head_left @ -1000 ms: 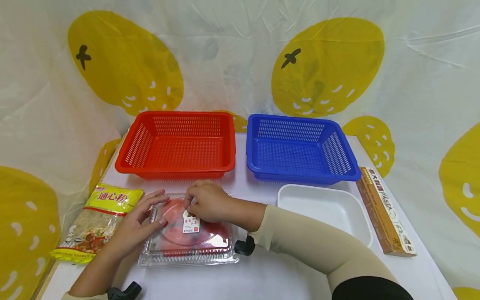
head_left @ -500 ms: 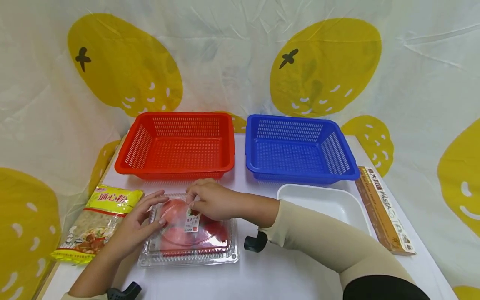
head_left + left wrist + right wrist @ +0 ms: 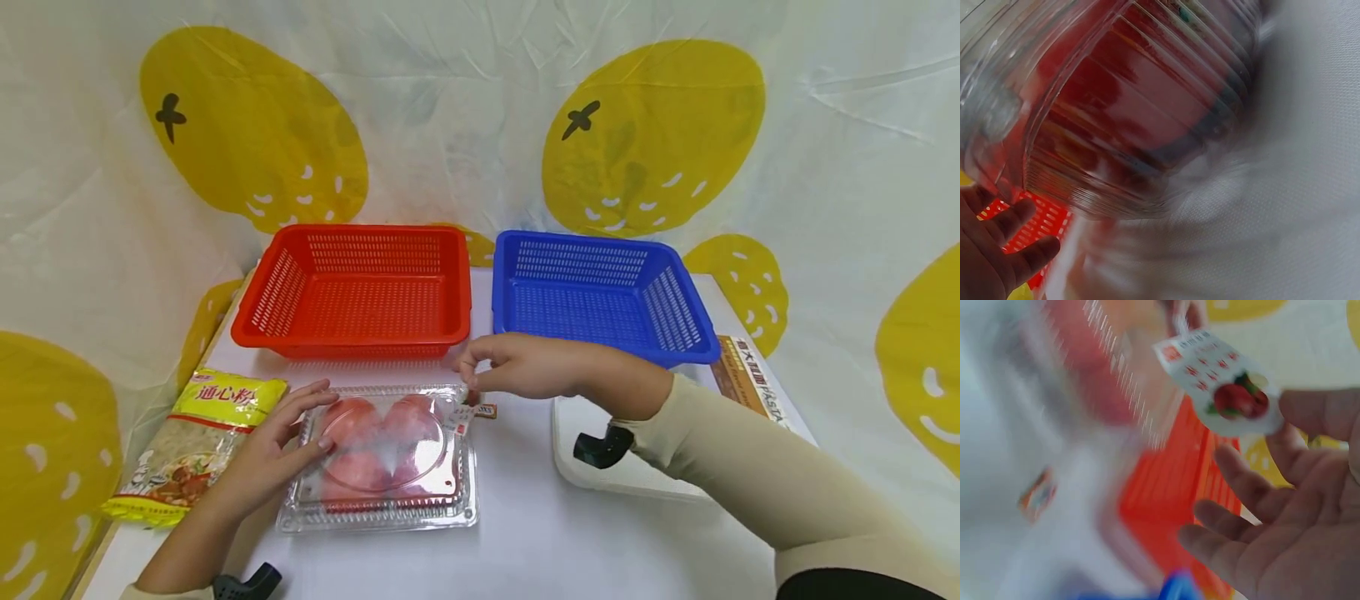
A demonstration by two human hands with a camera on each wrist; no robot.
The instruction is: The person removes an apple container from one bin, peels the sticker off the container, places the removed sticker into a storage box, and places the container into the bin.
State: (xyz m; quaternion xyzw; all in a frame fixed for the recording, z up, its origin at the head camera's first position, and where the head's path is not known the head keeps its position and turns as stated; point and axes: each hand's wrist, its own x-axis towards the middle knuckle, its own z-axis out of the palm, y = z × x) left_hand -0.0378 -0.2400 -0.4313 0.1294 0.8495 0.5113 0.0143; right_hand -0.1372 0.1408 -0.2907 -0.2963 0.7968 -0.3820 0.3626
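Observation:
Between thumb and forefinger, my right hand (image 3: 525, 365) pinches a white sticker (image 3: 1210, 381) printed with red fruit and red characters. It hangs just off the right side of a clear plastic clamshell box (image 3: 378, 512). Round red fruits (image 3: 352, 425) show through the box's closed lid. My left hand (image 3: 281, 442) rests on the box's left edge, fingers spread and fairly straight. In the left wrist view, several of its fingers (image 3: 1032, 259) appear beside the box's ribbed wall.
A red basket (image 3: 348, 340) and a blue basket (image 3: 600, 346) stand behind. A yellow macaroni bag (image 3: 198, 450) lies left. To the right are a white tray (image 3: 573, 471), partly under my right arm, and a pasta box (image 3: 738, 375). A small orange-edged packet (image 3: 487, 411) lies beside the clamshell.
My right hand has moved right from the middle of the lid, taking the sticker off it. The small packet has come into sight. My left hand and the box have stayed put.

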